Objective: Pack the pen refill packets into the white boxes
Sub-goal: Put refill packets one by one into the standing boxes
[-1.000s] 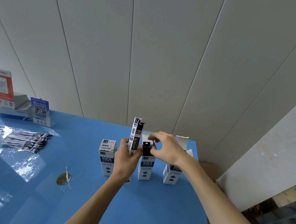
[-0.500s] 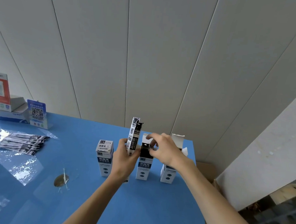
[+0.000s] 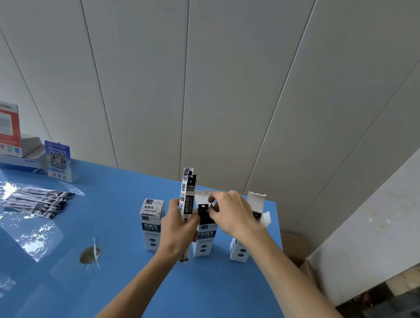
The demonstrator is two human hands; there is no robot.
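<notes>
A person's left hand (image 3: 179,227) grips upright refill packets (image 3: 188,194) beside the open middle white box (image 3: 204,234), while right hand (image 3: 230,213) fingertips pinch a packet into it, likely pushing down next.

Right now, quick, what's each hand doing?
Left hand: grips upright refill packets.
Right hand: pinches a black packet at the middle box top.

My left hand (image 3: 178,230) grips upright refill packets (image 3: 188,194); my right hand (image 3: 232,215) pinches a black packet (image 3: 203,211) in the middle white box (image 3: 204,242).
</notes>
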